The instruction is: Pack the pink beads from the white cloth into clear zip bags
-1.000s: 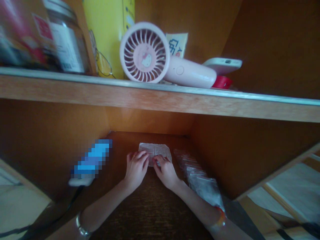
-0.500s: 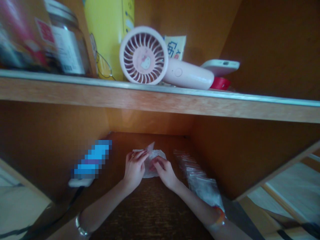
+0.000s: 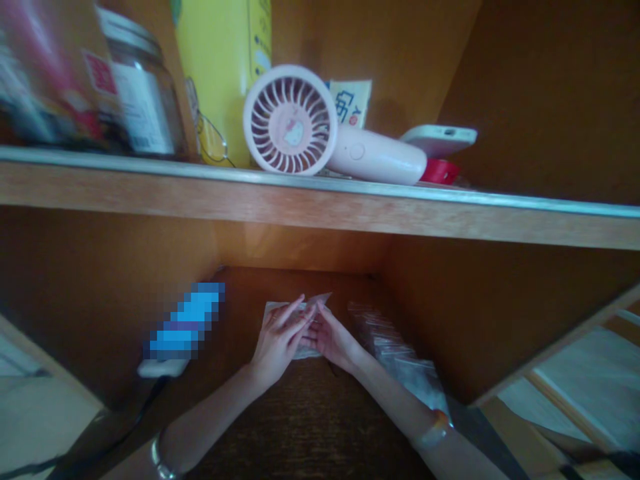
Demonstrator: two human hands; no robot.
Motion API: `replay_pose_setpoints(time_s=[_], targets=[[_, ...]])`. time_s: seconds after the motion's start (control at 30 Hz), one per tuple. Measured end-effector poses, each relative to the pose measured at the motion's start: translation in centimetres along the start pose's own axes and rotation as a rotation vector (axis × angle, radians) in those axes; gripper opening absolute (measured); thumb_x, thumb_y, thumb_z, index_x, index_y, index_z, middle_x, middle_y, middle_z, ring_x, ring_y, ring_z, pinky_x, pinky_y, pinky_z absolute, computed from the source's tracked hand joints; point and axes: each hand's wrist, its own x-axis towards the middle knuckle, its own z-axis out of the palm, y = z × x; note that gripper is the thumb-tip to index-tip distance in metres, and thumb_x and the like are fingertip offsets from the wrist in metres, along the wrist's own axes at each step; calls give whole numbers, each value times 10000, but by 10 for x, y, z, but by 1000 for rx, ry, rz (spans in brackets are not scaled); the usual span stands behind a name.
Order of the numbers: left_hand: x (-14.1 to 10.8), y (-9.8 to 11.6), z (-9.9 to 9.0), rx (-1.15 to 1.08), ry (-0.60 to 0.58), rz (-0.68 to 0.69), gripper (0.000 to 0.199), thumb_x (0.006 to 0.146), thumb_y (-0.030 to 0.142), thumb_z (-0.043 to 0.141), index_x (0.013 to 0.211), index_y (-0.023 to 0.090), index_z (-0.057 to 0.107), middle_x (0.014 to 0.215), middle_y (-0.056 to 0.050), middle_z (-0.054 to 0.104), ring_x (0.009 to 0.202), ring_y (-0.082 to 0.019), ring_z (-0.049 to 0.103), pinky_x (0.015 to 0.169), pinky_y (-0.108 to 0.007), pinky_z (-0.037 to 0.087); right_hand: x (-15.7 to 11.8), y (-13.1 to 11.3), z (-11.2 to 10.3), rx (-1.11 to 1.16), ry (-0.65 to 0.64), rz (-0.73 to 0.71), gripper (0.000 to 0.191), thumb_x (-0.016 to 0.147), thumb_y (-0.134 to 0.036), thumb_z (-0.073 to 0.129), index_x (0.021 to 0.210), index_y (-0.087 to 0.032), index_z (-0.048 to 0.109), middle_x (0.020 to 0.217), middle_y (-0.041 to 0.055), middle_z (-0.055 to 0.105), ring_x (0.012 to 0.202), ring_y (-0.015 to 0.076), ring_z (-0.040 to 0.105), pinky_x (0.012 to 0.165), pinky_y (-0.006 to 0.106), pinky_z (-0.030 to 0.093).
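My left hand (image 3: 278, 341) and my right hand (image 3: 334, 339) meet over a thin, whitish translucent plastic bag (image 3: 306, 353) lying on the dark wooden surface. Between their fingertips is a small clear plastic piece (image 3: 323, 298), its corner sticking up to the right. The left index finger is raised while the other fingers close toward the piece. My right thumb and fingertips pinch near its lower edge. Fingers cover most of the bag and whatever may lie between the palms. A row of overlapping clear zip bags (image 3: 400, 353) lies beside my right forearm.
A blurred-out phone-like device (image 3: 185, 323) with a black cable (image 3: 145, 403) stands at left. Overhead, a shelf edge (image 3: 320, 193) crosses the view, bearing a pink handheld fan (image 3: 383, 155), a jar (image 3: 143, 93), a yellow container (image 3: 215, 73) and a white phone (image 3: 443, 135). Wooden walls flank both sides.
The small clear piece has shifted right from my left fingers to between both hands' fingertips. My right hand has risen off the whitish bag, its fingers straighter. The view has tilted slightly upward.
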Motion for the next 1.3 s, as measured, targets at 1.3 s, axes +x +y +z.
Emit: replay_pose_setpoints(time_s=[1.3], targets=[[-19,-13,28,-31,-329,-223,324,848,274,536,1144,142,521,1211,-148,584,1133,-264,546,970,-468,433,5,10,-18,-1037,405,-691,379,712,-427,677,967,-175,555,854,58,639,789,193,611,658,296,487]])
